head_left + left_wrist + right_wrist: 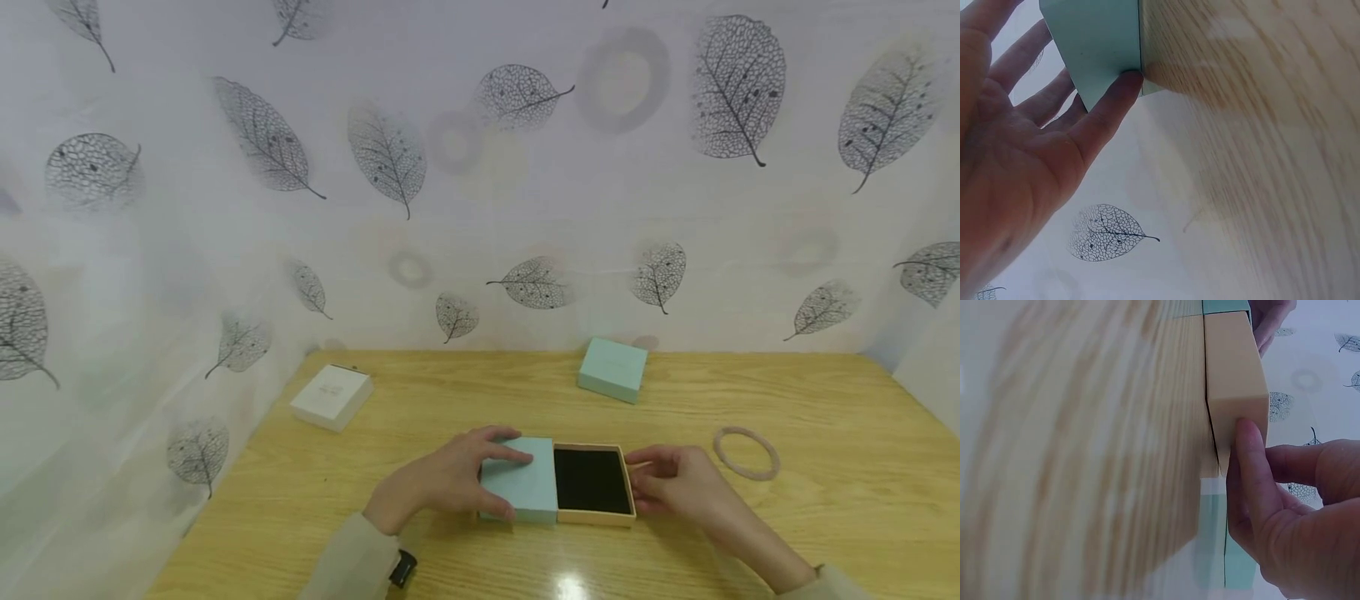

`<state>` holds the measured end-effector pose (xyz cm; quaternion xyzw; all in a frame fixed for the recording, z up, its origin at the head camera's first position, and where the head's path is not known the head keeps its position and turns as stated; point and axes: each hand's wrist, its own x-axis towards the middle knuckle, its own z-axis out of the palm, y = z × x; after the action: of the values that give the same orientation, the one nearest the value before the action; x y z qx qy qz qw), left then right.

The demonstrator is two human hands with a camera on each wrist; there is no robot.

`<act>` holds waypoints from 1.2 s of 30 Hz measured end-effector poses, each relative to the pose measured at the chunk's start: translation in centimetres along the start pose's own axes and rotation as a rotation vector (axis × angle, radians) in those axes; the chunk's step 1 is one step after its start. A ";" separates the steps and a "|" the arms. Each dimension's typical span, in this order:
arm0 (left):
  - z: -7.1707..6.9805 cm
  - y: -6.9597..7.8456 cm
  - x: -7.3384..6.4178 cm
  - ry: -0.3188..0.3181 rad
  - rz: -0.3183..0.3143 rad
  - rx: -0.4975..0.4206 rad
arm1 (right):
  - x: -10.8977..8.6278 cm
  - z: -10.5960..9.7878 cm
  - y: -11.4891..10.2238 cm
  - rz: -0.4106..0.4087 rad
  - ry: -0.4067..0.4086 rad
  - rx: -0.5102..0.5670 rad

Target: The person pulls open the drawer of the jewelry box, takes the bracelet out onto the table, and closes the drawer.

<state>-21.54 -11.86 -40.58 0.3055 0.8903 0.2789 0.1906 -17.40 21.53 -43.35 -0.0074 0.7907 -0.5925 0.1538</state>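
Note:
A mint box sleeve [521, 477] lies on the wooden table, with a tan drawer tray [632, 504] extending from its right side. A black pad [592, 481] lines the tray. My left hand [468, 471] holds the sleeve, its thumb [1119, 94] on the near side and other fingers reaching over the top and round behind. Over at the tray's outer end is my right hand [678, 483], with the thumb [1250, 450] laid against the tan end wall and the index finger beside it. Its remaining fingers sit bent below the thumb.
A pale pink ring-shaped bangle [746, 452] lies to the right of the right hand. Toward the back stands another mint box [613, 369], and a white box [332, 397] is at the back left. Leaf-patterned sheeting [487, 208] walls the table behind and at the sides.

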 end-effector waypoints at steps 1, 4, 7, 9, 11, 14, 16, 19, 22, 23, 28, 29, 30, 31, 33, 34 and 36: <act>0.0 0.0 0.0 0.000 0.000 -0.002 | 0.0 0.0 0.0 0.004 -0.004 0.001; 0.0 0.0 0.0 -0.001 0.002 -0.002 | 0.0 0.1 -0.1 0.013 -0.008 0.006; 0.0 0.0 0.0 -0.002 0.004 -0.002 | 0.0 0.1 -0.2 0.019 -0.002 0.007; 0.0 -0.1 0.0 -0.002 0.004 0.000 | 0.0 0.2 -0.2 0.020 0.002 0.007; 0.0 0.0 0.0 -0.003 0.003 0.000 | -0.1 0.2 -0.3 0.017 0.006 0.009; 0.0 0.0 0.0 -0.003 0.002 0.005 | 0.0 0.3 -0.4 0.008 0.007 0.030; 0.0 0.0 0.0 -0.003 0.003 0.008 | 0.0 0.2 -0.5 0.004 0.004 0.053; -0.1 0.0 0.0 -0.004 0.006 0.010 | 0.0 0.1 -0.6 0.008 -0.002 0.085; -0.1 -0.1 0.1 -0.005 0.006 0.004 | -0.1 0.1 -0.6 0.018 -0.004 0.100; -0.1 -0.1 0.1 -0.006 0.006 0.000 | 0.0 0.1 -0.5 0.024 -0.002 0.100; 0.0 0.0 0.1 -0.004 0.007 0.002 | -0.1 0.2 -0.4 0.013 0.013 0.069; 0.0 0.0 0.1 -0.003 0.008 0.004 | -0.1 0.2 -0.4 0.012 0.017 0.058; 0.0 0.0 0.1 -0.003 0.007 0.004 | -0.1 0.3 -0.4 0.006 0.020 0.044; 0.0 0.0 0.1 -0.002 0.007 0.003 | -0.1 0.4 -0.4 0.002 0.022 0.029; 0.0 0.0 0.1 -0.002 0.005 0.002 | -0.1 0.5 -0.5 0.001 0.035 -0.001; 0.0 -0.1 0.1 -0.001 0.003 0.001 | -0.1 0.6 -0.5 0.002 0.043 -0.014; 0.0 -0.1 0.1 0.000 0.001 0.000 | -0.1 0.8 -0.6 -0.004 0.056 -0.041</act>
<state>-21.62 -11.86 -40.64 0.3059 0.8901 0.2787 0.1906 -17.19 20.65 -42.93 0.0045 0.8067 -0.5765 0.1302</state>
